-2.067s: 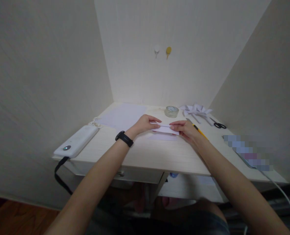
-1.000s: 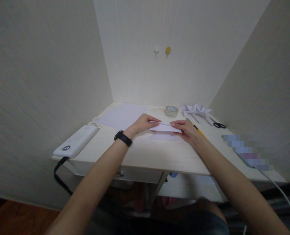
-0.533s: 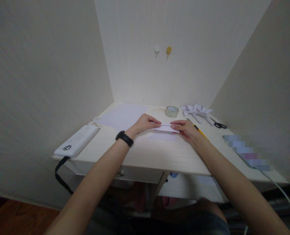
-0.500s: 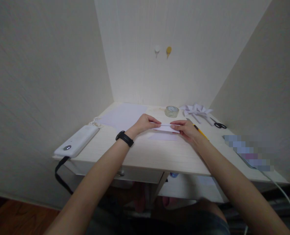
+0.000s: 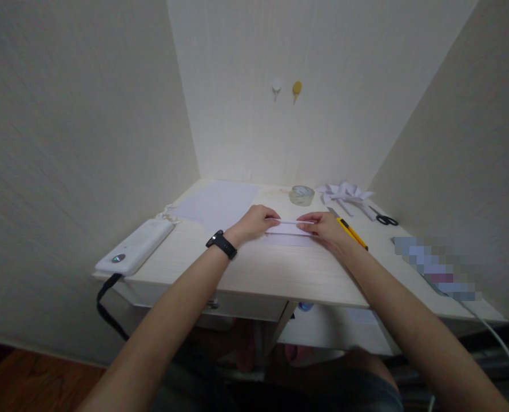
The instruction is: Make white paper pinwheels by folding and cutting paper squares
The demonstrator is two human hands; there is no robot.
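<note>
Head view: your left hand and right hand pinch the folded paper strip at opposite ends; likely light, floppy, crease-prone, so grip beside the fold.

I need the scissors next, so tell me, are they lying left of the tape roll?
No, the scissors lie to the right of the tape roll, past the folded paper shapes near the right wall.

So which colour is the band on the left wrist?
Black; the band shows clearly in the head view.
</note>
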